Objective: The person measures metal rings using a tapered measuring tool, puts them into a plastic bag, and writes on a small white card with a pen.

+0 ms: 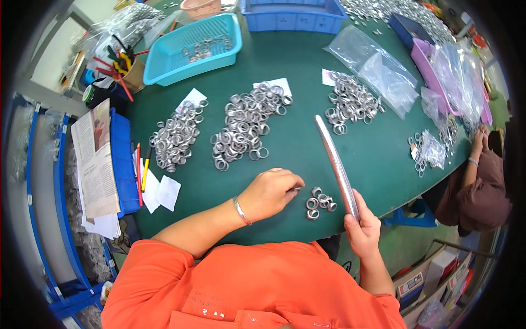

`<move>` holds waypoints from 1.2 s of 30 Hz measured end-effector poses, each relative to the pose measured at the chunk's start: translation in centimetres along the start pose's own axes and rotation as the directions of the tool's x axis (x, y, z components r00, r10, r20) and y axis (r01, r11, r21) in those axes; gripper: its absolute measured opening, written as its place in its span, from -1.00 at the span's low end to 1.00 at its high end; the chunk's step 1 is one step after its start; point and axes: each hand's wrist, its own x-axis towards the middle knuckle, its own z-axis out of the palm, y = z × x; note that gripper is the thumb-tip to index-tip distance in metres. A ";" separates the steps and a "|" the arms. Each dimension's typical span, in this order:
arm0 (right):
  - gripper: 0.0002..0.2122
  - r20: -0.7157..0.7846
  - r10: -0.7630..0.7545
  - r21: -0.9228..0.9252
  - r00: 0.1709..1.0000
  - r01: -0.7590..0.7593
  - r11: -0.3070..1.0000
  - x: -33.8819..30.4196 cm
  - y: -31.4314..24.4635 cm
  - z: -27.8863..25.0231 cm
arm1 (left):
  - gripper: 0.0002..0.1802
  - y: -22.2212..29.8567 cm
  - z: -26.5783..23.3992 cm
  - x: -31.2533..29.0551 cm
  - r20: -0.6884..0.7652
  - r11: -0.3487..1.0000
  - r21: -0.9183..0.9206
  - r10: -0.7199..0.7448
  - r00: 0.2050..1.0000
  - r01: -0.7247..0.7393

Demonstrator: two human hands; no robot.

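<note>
My right hand (363, 229) grips the thick end of a ring mandrel (336, 162), a long tapered metal stick with fine marks along it. It points away from me, tilted up to the left. My left hand (269, 193), with a silver bangle at the wrist, is closed in a pinch above the table edge. A bit of grey metal shows at its fingertips, apparently a ring mostly hidden by the fingers. Between my hands lies a small group of silver rings (322, 202). Farther off are larger ring piles, at left (176, 137), centre (244, 123) and right (353, 98), with paper slips beside them.
A turquoise basket (192, 67) and a blue crate (296, 22) stand at the back of the green table (296, 142). Clear plastic bags (378, 68) lie at right. Pens (146, 167) and a blue bin (125, 164) are at left. A co-worker (479, 189) sits at right.
</note>
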 end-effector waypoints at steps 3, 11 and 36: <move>-0.56 0.092 -0.052 -0.022 0.994 0.054 0.998 0.6 -0.7 0.6 | -0.82 0.0 -1.1 -1.3 -0.056 0.874 -0.406 -0.316 0.947 0.268; -0.57 0.414 -0.166 -0.126 0.895 0.237 0.963 1.5 -1.8 1.6 | -0.84 -1.0 -3.9 -6.2 -0.168 0.205 -0.977 -0.561 0.811 -0.060; -0.56 0.794 -0.360 -0.062 0.490 0.654 0.754 3.7 -5.8 3.7 | -0.66 4.9 -2.0 -14.8 -0.568 0.730 -0.656 -0.314 0.761 -0.188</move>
